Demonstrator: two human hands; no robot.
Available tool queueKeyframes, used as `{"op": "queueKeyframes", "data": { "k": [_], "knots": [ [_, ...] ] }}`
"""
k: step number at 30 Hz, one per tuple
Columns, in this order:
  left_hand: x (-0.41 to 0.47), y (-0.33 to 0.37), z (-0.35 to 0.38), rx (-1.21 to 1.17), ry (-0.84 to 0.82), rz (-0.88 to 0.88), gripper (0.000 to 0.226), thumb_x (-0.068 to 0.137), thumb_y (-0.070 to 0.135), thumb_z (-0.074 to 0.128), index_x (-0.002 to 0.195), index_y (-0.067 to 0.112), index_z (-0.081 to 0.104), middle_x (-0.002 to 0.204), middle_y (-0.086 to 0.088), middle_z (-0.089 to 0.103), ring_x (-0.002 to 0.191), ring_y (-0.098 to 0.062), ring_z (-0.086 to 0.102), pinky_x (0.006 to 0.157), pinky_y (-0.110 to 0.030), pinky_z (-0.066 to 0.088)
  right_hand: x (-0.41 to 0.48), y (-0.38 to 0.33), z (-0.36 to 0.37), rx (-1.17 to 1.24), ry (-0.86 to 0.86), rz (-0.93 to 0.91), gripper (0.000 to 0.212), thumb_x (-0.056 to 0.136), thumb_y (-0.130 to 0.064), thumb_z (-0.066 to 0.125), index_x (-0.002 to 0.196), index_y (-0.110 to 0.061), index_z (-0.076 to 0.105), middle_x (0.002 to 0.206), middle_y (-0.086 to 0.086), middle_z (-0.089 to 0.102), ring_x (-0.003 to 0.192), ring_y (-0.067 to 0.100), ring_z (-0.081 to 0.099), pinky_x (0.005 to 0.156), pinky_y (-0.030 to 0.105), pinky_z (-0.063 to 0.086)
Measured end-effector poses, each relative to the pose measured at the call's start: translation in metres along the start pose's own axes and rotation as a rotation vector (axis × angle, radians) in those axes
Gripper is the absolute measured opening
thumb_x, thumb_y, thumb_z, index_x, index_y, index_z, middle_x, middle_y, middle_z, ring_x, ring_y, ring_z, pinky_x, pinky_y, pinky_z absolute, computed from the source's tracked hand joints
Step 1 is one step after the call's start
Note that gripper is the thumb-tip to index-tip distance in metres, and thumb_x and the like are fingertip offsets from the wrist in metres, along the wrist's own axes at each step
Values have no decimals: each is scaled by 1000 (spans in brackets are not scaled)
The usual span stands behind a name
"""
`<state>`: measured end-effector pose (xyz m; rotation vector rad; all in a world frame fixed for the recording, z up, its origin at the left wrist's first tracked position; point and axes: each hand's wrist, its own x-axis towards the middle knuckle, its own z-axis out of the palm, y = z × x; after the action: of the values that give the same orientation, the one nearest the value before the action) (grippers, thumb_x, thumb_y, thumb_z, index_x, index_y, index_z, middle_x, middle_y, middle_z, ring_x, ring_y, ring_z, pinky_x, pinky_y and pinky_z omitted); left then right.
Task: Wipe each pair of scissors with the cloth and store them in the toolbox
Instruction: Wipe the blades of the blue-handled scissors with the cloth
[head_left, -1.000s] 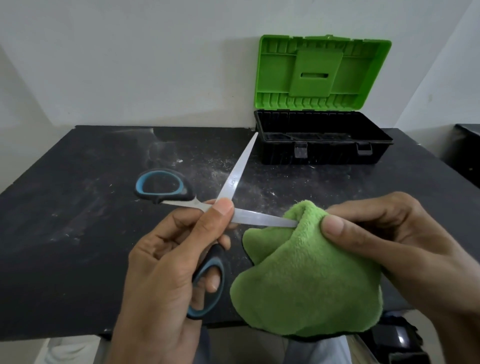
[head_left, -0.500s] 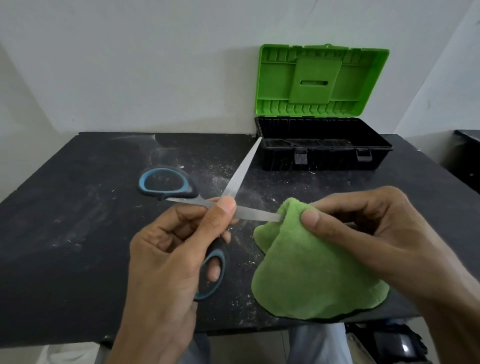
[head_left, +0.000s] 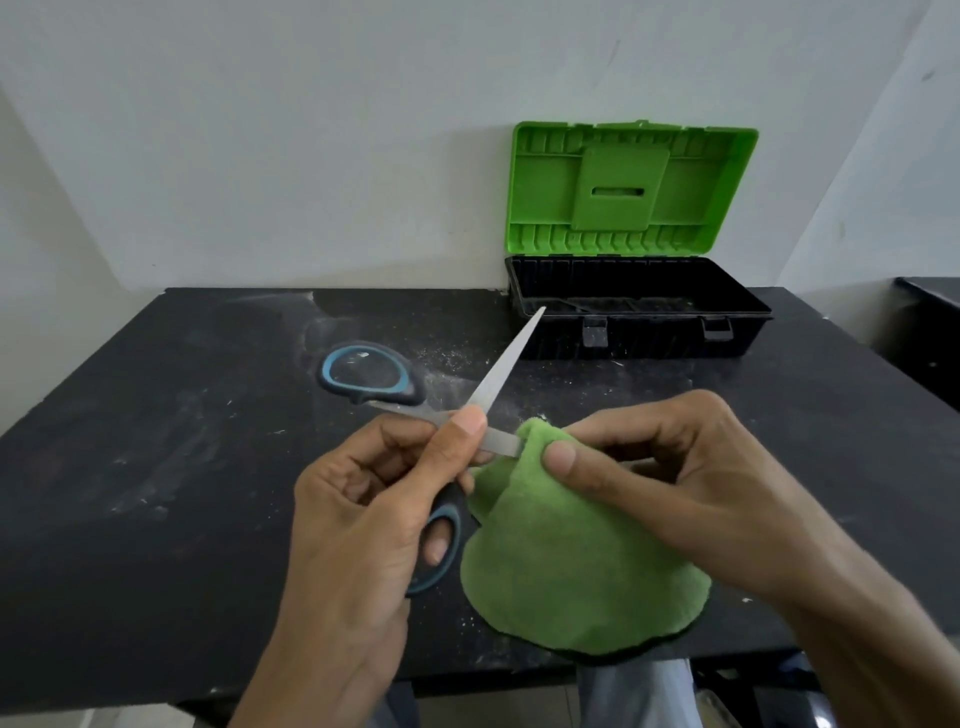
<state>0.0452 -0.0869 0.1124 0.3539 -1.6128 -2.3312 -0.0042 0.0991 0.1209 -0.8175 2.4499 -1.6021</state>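
cloth (head_left: 571, 561) slid nearer scissors (head_left: 498, 374) pivot

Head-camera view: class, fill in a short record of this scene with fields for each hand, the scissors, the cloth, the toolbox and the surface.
left hand: grips the scissors at handle and pivot
right hand: pinches the cloth around one blade
scissors: blades spread wide, black and blue handles
cloth: green, fuzzy, draping onto the table
toolbox: black base, green lid up, at the wall
table: black, dusty
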Motion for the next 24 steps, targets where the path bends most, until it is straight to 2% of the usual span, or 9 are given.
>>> {"op": "queueKeyframes", "data": {
  "k": [1, 4, 10, 16, 18, 21, 22, 24],
  "knots": [
    [0, 0, -2, -12, 8, -9, 16, 64, 27, 77, 57, 14, 71, 58, -8, 64, 35, -7, 40, 30, -14, 31, 0, 1, -4, 18, 2, 9, 18, 94, -33, 70, 91, -26, 87, 86, -4, 84, 80, 16, 81, 69, 39, 65],
    [2, -1, -5, -22, 18, -20, 17, 62, 28, 78, 56, 14, 70, 60, -11, 65, 35, -7, 39, 30, -14, 30, 0, 0, -10, 48, -5, 30, 19, 93, -31, 70, 93, -25, 88, 89, -5, 84, 83, 12, 81, 71, 29, 63],
    [0, -6, 1, 17, -44, -13, 18, 63, 29, 79, 58, 14, 71, 57, -7, 60, 36, -9, 37, 31, -14, 29, 6, -1, 6, 17, -34, 28, 20, 97, -34, 70, 93, -23, 87, 86, -5, 84, 79, 14, 81, 70, 40, 66],
    [2, 1, -9, -24, 11, -59, 18, 63, 26, 77, 52, 15, 68, 60, -11, 64, 31, -6, 37, 29, -12, 28, 5, 0, -9, 48, -86, 92, 19, 92, -32, 72, 90, -21, 87, 79, -3, 83, 71, 8, 76, 62, 20, 55],
    [3, 0, -11, -17, 11, -67, 18, 64, 26, 76, 54, 14, 69, 61, -11, 66, 31, -6, 37, 29, -13, 29, 3, 0, -12, 29, -71, 93, 18, 92, -32, 72, 90, -22, 87, 81, -1, 83, 72, 14, 79, 61, 25, 57],
    [2, -6, -4, 14, -25, -47, 20, 63, 28, 78, 58, 11, 69, 58, -9, 63, 33, -8, 38, 30, -13, 29, 7, 0, -3, 8, -31, 69, 18, 94, -33, 73, 90, -22, 87, 83, 1, 83, 78, 26, 81, 68, 45, 63],
    [2, -8, 0, 26, -47, -41, 21, 64, 29, 79, 59, 10, 69, 56, -8, 61, 33, -8, 38, 31, -14, 29, 9, -1, 2, -6, -24, 54, 18, 95, -33, 73, 91, -23, 87, 83, -1, 83, 78, 23, 81, 70, 46, 64],
    [1, -9, 3, 28, -68, -44, 23, 64, 29, 79, 60, 10, 68, 56, -7, 59, 32, -8, 37, 32, -15, 30, 13, -3, 8, -21, -21, 34, 17, 96, -33, 73, 91, -25, 87, 83, -6, 83, 76, 12, 80, 66, 38, 64]
  ]
}}
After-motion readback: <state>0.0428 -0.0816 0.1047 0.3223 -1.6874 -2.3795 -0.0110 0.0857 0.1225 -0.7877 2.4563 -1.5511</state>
